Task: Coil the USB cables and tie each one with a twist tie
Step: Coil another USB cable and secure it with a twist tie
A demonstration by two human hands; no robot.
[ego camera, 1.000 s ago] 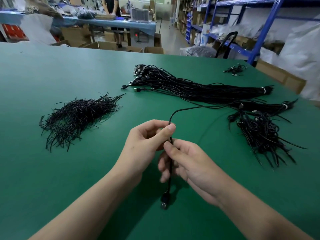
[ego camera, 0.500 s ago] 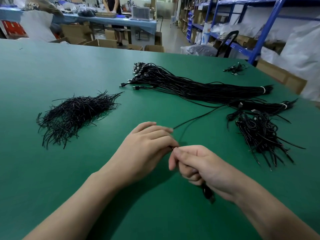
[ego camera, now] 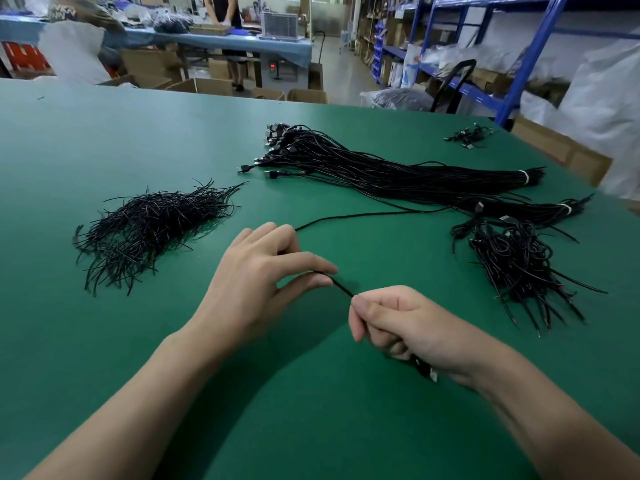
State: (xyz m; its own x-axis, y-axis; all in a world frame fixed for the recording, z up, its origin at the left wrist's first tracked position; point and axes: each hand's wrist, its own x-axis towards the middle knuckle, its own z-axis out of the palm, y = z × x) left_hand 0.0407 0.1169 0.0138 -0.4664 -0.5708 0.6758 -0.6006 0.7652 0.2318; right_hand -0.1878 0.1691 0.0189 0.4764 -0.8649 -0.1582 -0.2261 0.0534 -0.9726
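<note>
- Two hands work one thin black cable (ego camera: 346, 216) over the green table (ego camera: 104, 140), near its front edge.
- Several open cardboard boxes (ego camera: 204, 86) stand on the floor past the far edge; what is in them cannot be seen.
- Blue shelves (ego camera: 533, 53) at the right hold cartons and clear bags, and a large white sack (ego camera: 609, 98) leans beside them.
- The left hand (ego camera: 263, 282) pinches the cable between thumb and forefinger, the other fingers loosely spread above it.
- The right hand (ego camera: 405, 327) is curled round the same cable, pinching it at the top of the fist. A short taut stretch runs between the two hands.
- A plug (ego camera: 427, 370) — blurred — juts out below the right hand.
- From the left hand the cable trails away in a slack curve toward the big bundle (ego camera: 398, 171) of straight black cables, which is bound near one end with a white band (ego camera: 524, 176), plugs fanned out at the other.
- A thinner bundle (ego camera: 540, 211), also white-banded, lies just in front of it.
- A pile of coiled cables (ego camera: 512, 261) lies at the right, loose ends sticking out toward the front.
- A heap of black twist ties (ego camera: 149, 230) lies at the left, well apart from the hands.
- A small bunch (ego camera: 467, 136) of cables sits near the far right corner.
</note>
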